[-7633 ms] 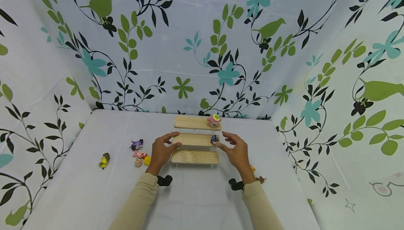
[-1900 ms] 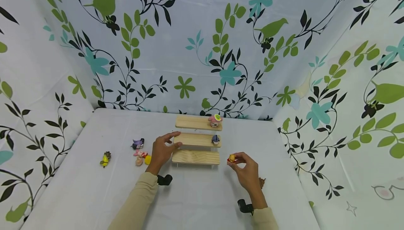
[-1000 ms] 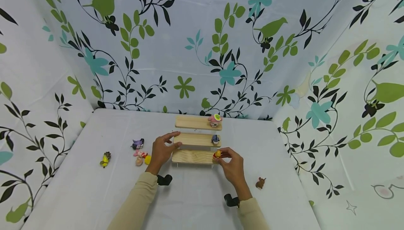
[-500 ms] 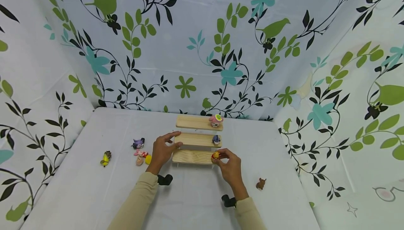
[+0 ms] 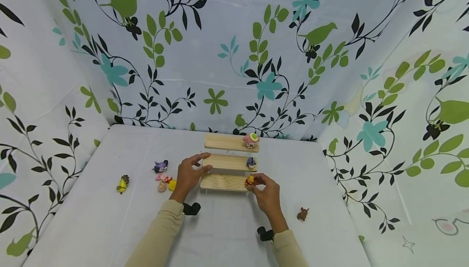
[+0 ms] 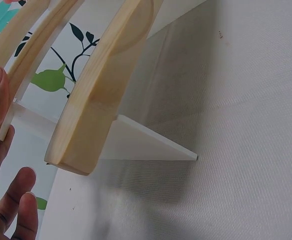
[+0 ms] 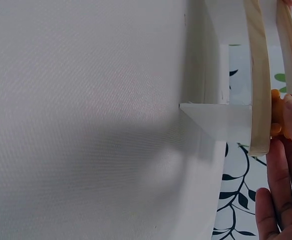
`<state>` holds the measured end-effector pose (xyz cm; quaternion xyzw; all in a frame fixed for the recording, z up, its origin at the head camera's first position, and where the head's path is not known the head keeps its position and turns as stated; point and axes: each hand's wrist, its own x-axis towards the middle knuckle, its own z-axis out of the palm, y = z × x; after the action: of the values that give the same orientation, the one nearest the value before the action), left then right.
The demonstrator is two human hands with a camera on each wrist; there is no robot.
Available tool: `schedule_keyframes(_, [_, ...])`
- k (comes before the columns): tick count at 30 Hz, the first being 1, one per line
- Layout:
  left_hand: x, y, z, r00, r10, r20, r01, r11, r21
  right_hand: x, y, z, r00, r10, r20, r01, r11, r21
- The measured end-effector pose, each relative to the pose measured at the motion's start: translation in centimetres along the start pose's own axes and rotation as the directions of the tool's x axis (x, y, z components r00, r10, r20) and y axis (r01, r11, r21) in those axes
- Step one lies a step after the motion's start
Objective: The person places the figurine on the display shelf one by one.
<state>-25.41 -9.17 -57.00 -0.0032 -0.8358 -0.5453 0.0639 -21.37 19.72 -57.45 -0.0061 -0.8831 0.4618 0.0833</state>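
A small three-tier wooden shelf (image 5: 223, 182) on white supports stands mid-table. My left hand (image 5: 188, 177) pinches the left end of its middle board (image 6: 23, 57), thumb on one face and a finger on the other. At the right end of the lowest board, my right hand (image 5: 267, 191) holds a small yellow-and-red figurine (image 5: 250, 180) between thumb and fingers. In the right wrist view the orange-yellow figurine (image 7: 276, 112) is right at the board's surface, partly hidden by the thumb. A blue figurine (image 5: 250, 162) stands on the middle board, and a pink one (image 5: 250, 140) on the top board.
Left of the shelf lie a purple figurine (image 5: 160, 166), a pink figurine (image 5: 163, 177) with a round yellow piece (image 5: 172, 184) beside it, and a yellow figurine (image 5: 122, 184). A brown figurine (image 5: 302, 214) is on the table (image 5: 227, 234) at the right.
The blue figurine was let go on the middle board. My right hand then picked up the yellow-and-red figurine and brought it left onto the lowest board's right end. My left hand stayed put.
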Motion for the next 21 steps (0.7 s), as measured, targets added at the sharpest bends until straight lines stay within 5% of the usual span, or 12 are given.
schedule_keyframes(21, [0.1,-0.2,0.1,1.000,0.007,0.001,-0.007,1.000,0.007,-0.5,0.7,-1.5,0.999,0.032,-0.029,-0.032,0.999,0.004])
